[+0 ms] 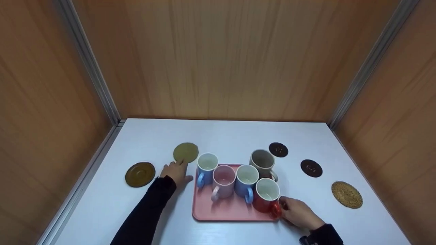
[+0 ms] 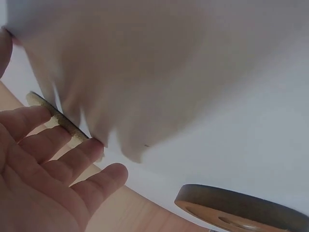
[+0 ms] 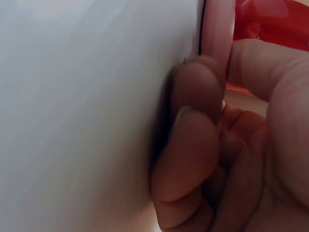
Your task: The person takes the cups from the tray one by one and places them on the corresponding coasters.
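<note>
My left hand [image 1: 175,172] reaches palm down to the green round coaster [image 1: 186,152], its straight fingers right at the near edge. In the left wrist view the fingertips [image 2: 91,147] overlap that coaster's thin edge. My right hand [image 1: 297,212] grips the near right corner of the pink tray [image 1: 224,212], thumb over the rim and the other fingers curled below it. Beside that thumb stands the red mug [image 1: 266,200]. Also on the tray are a light blue mug [image 1: 207,166], a pink mug [image 1: 223,182], a blue mug [image 1: 246,180] and a grey mug [image 1: 261,163].
A brown wooden saucer-like disc [image 1: 140,174] lies left of my left hand. Two dark round coasters [image 1: 278,149] and a woven coaster [image 1: 346,194] lie along the right side. Wooden panels [image 1: 218,61] wall the white table [image 1: 235,131] at the back and sides.
</note>
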Tool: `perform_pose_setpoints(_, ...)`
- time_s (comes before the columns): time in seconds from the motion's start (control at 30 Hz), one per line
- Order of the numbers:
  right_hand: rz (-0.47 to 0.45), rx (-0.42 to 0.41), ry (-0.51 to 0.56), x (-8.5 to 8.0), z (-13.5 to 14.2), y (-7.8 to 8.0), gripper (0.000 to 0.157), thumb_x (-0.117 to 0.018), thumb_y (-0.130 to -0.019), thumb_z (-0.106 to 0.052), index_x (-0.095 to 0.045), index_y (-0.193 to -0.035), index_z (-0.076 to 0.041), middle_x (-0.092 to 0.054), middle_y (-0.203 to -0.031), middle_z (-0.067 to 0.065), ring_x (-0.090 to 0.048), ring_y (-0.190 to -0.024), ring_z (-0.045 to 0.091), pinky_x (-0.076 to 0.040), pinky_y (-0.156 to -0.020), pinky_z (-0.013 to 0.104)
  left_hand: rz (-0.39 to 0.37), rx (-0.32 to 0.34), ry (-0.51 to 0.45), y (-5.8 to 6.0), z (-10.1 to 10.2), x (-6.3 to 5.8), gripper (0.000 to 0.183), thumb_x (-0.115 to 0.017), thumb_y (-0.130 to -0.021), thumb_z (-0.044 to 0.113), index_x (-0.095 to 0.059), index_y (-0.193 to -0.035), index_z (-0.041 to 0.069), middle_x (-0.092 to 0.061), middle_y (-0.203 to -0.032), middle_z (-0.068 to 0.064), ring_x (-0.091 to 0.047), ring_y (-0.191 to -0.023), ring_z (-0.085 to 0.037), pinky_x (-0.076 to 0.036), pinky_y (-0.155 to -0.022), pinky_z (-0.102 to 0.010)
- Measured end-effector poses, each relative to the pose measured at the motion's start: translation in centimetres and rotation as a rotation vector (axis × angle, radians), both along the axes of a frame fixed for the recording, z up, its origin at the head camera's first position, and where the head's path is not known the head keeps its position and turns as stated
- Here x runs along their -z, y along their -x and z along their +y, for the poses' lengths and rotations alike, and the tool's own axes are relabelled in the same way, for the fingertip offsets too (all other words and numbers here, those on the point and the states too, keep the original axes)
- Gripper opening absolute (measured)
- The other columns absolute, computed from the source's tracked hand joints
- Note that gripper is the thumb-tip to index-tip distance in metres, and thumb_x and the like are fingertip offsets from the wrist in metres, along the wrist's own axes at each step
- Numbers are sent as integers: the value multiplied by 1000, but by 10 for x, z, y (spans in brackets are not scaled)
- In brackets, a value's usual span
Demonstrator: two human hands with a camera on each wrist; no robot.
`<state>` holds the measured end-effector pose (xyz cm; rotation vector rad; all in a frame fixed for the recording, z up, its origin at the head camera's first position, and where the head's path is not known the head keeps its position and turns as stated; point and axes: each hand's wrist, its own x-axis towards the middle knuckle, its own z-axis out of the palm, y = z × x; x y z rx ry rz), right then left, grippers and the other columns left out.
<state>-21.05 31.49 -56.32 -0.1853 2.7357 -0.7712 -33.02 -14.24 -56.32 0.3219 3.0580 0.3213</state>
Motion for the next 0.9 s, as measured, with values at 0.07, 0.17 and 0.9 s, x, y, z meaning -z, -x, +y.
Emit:
perform_pose_setpoints(0.07,-10,-7,6,0,1,1,19,-70,-101,-36,-69,-107,-19,-61,-83,-1,-56,-82,19,-47,-77,40,-4,-10,3,5,2,0,72,-78,-97,47,-57,-149,2,-63,-146,-28,-64,-125,-50,-47,-110,-69)
perform_pose_setpoints(0.17,-14,-13,7,-1,1,1,17,-70,-101,-35,-70,-108,-20,-62,-83,-2,-58,-83,18,-47,-77,40,-24,-21,2,14,3,0,73,-76,-98,47,-55,-151,2,-59,-151,-28,-61,-129,-51,-47,-110,-68)
perform_pose_setpoints(0.9,17,-21,14,2,2,1,16,-69,-101,-32,-71,-111,-19,-62,-85,-3,-57,-86,19,-48,-81,43,58,-115,-32,44,8,17,75,-72,-99,50,-53,-152,1,-58,-151,-26,-57,-130,-52,-50,-101,-69)
